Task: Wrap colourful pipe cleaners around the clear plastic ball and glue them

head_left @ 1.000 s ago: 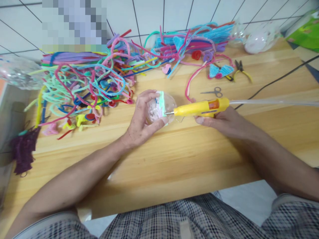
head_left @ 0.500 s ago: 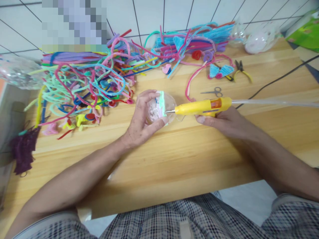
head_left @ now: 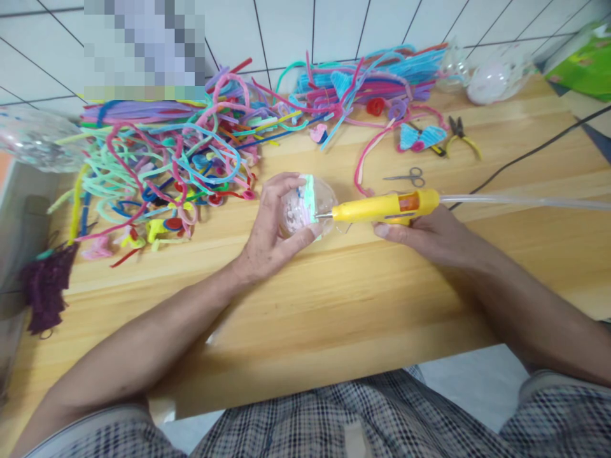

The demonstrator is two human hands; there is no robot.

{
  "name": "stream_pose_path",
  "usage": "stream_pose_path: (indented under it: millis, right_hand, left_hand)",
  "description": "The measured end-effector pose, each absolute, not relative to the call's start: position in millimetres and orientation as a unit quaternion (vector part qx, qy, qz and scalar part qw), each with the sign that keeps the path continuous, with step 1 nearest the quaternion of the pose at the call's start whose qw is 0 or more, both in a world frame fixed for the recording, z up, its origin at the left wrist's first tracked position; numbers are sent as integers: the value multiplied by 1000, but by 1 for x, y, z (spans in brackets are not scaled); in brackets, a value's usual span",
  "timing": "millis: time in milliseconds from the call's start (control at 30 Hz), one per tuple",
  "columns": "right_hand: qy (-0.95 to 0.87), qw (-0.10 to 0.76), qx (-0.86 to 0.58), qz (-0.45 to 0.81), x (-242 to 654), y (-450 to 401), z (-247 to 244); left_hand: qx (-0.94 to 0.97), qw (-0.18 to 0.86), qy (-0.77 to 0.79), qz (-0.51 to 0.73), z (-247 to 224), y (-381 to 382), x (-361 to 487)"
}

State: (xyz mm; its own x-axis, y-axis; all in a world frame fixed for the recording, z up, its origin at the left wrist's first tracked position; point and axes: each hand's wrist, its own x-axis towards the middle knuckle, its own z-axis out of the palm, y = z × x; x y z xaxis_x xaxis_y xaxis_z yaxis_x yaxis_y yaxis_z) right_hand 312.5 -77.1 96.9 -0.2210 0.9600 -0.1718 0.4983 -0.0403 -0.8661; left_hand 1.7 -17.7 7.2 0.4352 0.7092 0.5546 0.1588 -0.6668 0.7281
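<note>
Two hands work here: our left (head_left: 271, 232) grips the clear ball (head_left: 324, 198), our right (head_left: 422, 235) the glue gun (head_left: 382, 207); a slip (thumb beside nozzle) could burn us.

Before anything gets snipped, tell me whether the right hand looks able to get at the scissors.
Probably yes, once freed: the scissors lie uncovered just beyond the glue gun, but the right hand holds that gun.
</note>
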Motion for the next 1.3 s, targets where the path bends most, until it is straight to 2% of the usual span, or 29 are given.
stream_pose_path:
  millis: [700,1000,1167,1300]
  right_hand:
    - [-664,238,-574,417,319,-78,91]
    - [-654,299,-535,443,314,-76,89]
    - [-655,293,-538,443,315,-75,87]
    - [-633,343,-525,454,314,-71,89]
  left_hand:
    - [788,308,271,459,7,-18,1]
    - [793,294,266,462,8,-18,3]
    - [791,294,276,460,10,-19,2]
    - [790,295,277,461,9,-20,2]
